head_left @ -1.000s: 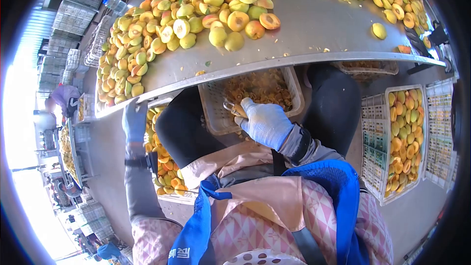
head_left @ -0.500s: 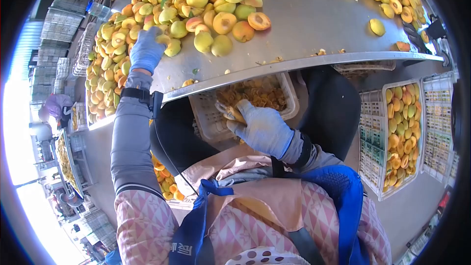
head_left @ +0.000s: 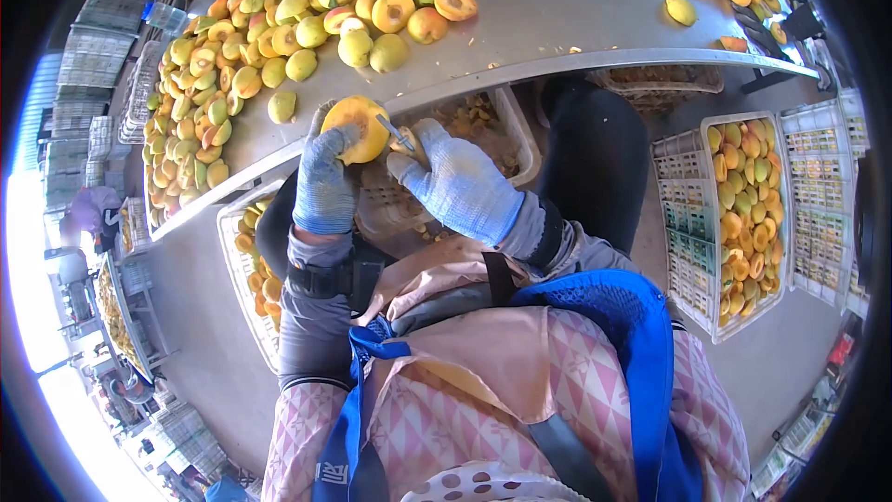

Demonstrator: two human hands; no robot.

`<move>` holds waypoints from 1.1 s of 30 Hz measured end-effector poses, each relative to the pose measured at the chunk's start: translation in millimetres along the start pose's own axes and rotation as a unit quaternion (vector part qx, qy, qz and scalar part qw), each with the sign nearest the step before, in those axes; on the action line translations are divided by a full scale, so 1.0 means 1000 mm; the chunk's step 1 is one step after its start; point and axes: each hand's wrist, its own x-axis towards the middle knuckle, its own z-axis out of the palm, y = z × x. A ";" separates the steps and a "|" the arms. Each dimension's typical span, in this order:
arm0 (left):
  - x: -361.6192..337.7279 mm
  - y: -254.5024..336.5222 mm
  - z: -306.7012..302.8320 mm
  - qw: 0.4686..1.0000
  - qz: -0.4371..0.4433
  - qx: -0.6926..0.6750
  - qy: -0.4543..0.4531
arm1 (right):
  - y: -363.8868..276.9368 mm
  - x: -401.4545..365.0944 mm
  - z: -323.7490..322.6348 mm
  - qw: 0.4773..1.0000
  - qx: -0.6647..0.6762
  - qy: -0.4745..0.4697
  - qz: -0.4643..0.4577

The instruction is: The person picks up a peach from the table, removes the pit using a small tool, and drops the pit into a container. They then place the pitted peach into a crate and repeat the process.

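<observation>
Head view, nearest first: a blue strap (head_left: 372,390) crosses the pink patterned apron, and the white characters on it, low in the frame, are too cut off for me to read. I find no other writing I can make out. Just above the lap, the gloved left hand (head_left: 323,188) has its fingers wrapped round a yellow-orange peach (head_left: 360,123) and holds it up at the bench edge. The gloved right hand (head_left: 457,188) is closed on a small knife (head_left: 396,134). The relation that counts is this: the peach lies just left of the right hand's fingers and slightly above them. The blade's long axis slants up and left, and its tip is at the peach's right flank; I cannot tell whether it touches. The peach is roundish, with no clear long axis from here. The two hands are close together, the left one on the fruit itself. Under them, tucked below the bench (head_left: 557,9), is a white basket (head_left: 517,135) with brownish scraps in it. On the steel top lies a heap of fruit (head_left: 279,37), whole and halved. A crate (head_left: 692,223) of fruit stands on the floor to the right, and another crate (head_left: 228,251) sits lower left. Far left, another person (head_left: 88,214) bends over a second bench.
</observation>
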 end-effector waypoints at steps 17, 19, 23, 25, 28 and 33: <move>-0.005 -0.032 0.046 0.914 0.312 0.240 0.103 | -0.006 -0.006 0.003 0.999 -0.045 0.011 0.026; -0.006 -0.035 0.050 0.903 0.324 0.259 0.110 | -0.004 -0.007 0.005 0.998 -0.043 0.008 0.043; -0.004 -0.039 0.048 0.839 0.363 0.389 0.110 | -0.006 -0.009 0.001 0.996 -0.066 -0.030 0.048; -0.004 -0.033 0.043 0.837 0.337 0.419 0.102 | -0.005 -0.009 0.002 0.996 -0.067 -0.035 0.051; -0.005 -0.030 0.038 0.881 0.287 0.368 0.071 | -0.005 -0.010 0.001 0.995 -0.077 -0.047 0.038; -0.001 -0.025 0.027 0.943 0.172 0.276 0.068 | -0.006 -0.014 -0.003 0.994 -0.070 -0.082 0.034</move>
